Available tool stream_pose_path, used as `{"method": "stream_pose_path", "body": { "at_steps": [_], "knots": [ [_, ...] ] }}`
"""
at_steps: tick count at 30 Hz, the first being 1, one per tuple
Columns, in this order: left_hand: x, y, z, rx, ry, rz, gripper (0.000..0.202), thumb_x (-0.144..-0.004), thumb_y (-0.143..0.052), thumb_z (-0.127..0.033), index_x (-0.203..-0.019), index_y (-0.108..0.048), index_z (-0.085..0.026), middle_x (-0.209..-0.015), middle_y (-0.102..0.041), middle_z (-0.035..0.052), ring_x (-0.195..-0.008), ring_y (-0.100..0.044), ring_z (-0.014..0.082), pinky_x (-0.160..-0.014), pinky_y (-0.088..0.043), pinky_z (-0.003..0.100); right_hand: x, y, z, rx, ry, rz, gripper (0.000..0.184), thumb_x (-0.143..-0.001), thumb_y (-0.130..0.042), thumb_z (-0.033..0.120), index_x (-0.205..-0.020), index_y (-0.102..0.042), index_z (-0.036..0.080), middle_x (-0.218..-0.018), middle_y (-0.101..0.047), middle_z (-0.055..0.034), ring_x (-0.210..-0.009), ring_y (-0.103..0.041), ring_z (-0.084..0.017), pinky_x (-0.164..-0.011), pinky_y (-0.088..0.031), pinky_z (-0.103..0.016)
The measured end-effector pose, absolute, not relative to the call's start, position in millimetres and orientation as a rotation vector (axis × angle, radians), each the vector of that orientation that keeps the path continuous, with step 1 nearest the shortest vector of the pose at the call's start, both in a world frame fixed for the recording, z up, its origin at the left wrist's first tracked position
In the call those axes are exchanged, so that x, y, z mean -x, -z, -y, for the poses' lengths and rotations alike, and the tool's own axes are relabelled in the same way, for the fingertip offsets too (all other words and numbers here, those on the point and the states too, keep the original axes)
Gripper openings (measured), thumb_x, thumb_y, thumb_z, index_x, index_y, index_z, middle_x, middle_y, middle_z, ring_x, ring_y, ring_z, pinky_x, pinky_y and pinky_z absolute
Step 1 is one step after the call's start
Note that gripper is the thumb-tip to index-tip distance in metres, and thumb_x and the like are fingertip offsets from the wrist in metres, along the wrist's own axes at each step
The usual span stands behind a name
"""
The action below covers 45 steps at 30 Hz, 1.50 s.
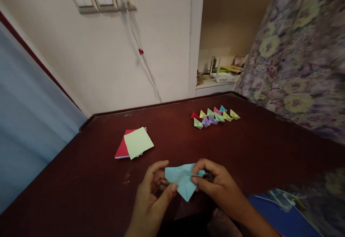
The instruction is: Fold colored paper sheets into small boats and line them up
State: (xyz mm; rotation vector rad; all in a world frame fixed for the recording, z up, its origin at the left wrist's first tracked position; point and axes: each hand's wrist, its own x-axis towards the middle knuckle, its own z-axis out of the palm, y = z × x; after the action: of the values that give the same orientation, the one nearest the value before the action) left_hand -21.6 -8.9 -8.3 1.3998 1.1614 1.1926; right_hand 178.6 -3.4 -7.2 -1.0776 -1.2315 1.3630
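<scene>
A light blue sheet of folded paper (pixel 183 180) is held up between both hands above the near part of the table. My left hand (pixel 155 192) has its thumb on the paper's lower left side, with the fingers curled behind. On the paper's right side, my right hand (pixel 212 179) pinches a raised fold between thumb and index finger. Creases run across the paper, and its lower corner points down toward me. The remaining fingers of both hands are partly hidden.
Square coloured sheets (pixel 138 142) lie stacked on the dark red table (pixel 167 129) at left. Several small folded paper boats (pixel 212 119) stand in rows at back right. A floral curtain (pixel 293 57) hangs at right, and a blue surface (pixel 280 215) shows at lower right.
</scene>
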Motion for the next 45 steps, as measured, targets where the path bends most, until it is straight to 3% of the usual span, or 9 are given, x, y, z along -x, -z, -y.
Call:
{"method": "stream_pose_path", "body": {
  "at_steps": [4,8,14,21,26,30,35,40,45],
  "knots": [
    [26,6,5,-1.523,-1.095,-1.178,0.029,-0.084,-0.074,-0.029,-0.112,-0.067,-0.028,-0.074,-0.065,-0.0030,-0.067,-0.067,0.0166,-0.061,-0.054,0.024,-180,7,4,1.120,-1.195,1.378,0.006,-0.080,-0.067,0.018,-0.074,-0.067,0.020,-0.072,-0.058,0.0021,-0.068,-0.055,-0.015,-0.063,-0.043,-0.026],
    [29,-1,1,-1.705,-1.007,-1.164,0.024,-0.088,-0.069,-0.027,-0.112,-0.070,-0.028,-0.076,-0.072,0.0008,-0.065,-0.069,0.0188,-0.060,-0.055,0.025,-181,8,5,1.121,-1.121,1.458,0.010,-0.082,-0.064,0.015,-0.077,-0.071,0.021,-0.075,-0.059,0.0012,-0.070,-0.057,-0.016,-0.065,-0.044,-0.026],
    [35,-5,0,-1.876,-0.891,-1.151,0.019,-0.089,-0.067,-0.025,-0.106,-0.074,-0.029,-0.091,-0.078,0.0048,-0.077,-0.072,0.0222,-0.070,-0.057,0.028,-184,4,7,1.097,-1.142,1.601,0.021,-0.086,-0.064,0.016,-0.097,-0.078,0.027,-0.084,-0.064,-0.0005,-0.079,-0.061,-0.018,-0.071,-0.045,-0.028],
    [41,-4,0,-1.942,-0.882,-1.195,0.025,-0.086,-0.070,-0.025,-0.109,-0.076,-0.032,-0.092,-0.079,0.0056,-0.078,-0.072,0.0243,-0.069,-0.056,0.029,-186,2,6,0.984,-1.196,1.595,0.030,-0.080,-0.057,0.006,-0.084,-0.080,0.024,-0.082,-0.060,-0.0005,-0.076,-0.060,-0.016,-0.067,-0.044,-0.026],
    [41,-14,-2,-2.083,-0.668,-1.110,0.023,-0.092,-0.062,-0.022,-0.106,-0.076,-0.034,-0.095,-0.078,0.0014,-0.085,-0.070,0.0210,-0.081,-0.049,0.028,-186,2,5,0.952,-1.216,1.592,0.026,-0.080,-0.058,0.008,-0.082,-0.080,0.022,-0.082,-0.063,-0.0017,-0.077,-0.062,-0.016,-0.069,-0.045,-0.026],
    [43,-12,-2,-1.982,-0.650,-1.173,0.024,-0.089,-0.066,-0.023,-0.109,-0.074,-0.032,-0.099,-0.077,0.0022,-0.088,-0.067,0.0225,-0.078,-0.048,0.028,-186,1,6,0.974,-1.223,1.607,0.025,-0.080,-0.058,0.009,-0.082,-0.080,0.021,-0.081,-0.061,-0.0014,-0.074,-0.060,-0.015,-0.065,-0.043,-0.025],
    [42,1,-4,-1.611,-0.792,-1.097,0.011,-0.081,-0.075,-0.030,-0.089,-0.074,-0.023,-0.081,-0.072,0.0024,-0.076,-0.062,0.0210,-0.067,-0.047,0.027,-185,2,5,1.022,-1.244,1.518,0.023,-0.076,-0.058,0.008,-0.078,-0.077,0.020,-0.078,-0.057,0.0002,-0.072,-0.057,-0.014,-0.063,-0.041,-0.024],
    [28,5,-8,-1.342,-0.891,-1.027,0.018,-0.077,-0.079,-0.033,-0.078,-0.070,-0.018,-0.067,-0.067,0.0005,-0.064,-0.059,0.0170,-0.062,-0.045,0.026,-177,10,1,1.116,-1.306,1.313,0.006,-0.080,-0.065,0.022,-0.081,-0.070,0.019,-0.074,-0.058,0.0014,-0.068,-0.053,-0.014,-0.063,-0.042,-0.025],
    [17,3,-8,-1.253,-1.005,-1.107,0.017,-0.080,-0.076,-0.032,-0.074,-0.069,-0.017,-0.063,-0.067,0.0000,-0.061,-0.059,0.0164,-0.062,-0.046,0.026,-170,14,1,1.118,-1.448,1.161,0.019,-0.081,-0.068,0.033,-0.091,-0.066,0.017,-0.062,-0.059,0.0031,-0.059,-0.053,-0.014,-0.060,-0.043,-0.026]
  ]
}}
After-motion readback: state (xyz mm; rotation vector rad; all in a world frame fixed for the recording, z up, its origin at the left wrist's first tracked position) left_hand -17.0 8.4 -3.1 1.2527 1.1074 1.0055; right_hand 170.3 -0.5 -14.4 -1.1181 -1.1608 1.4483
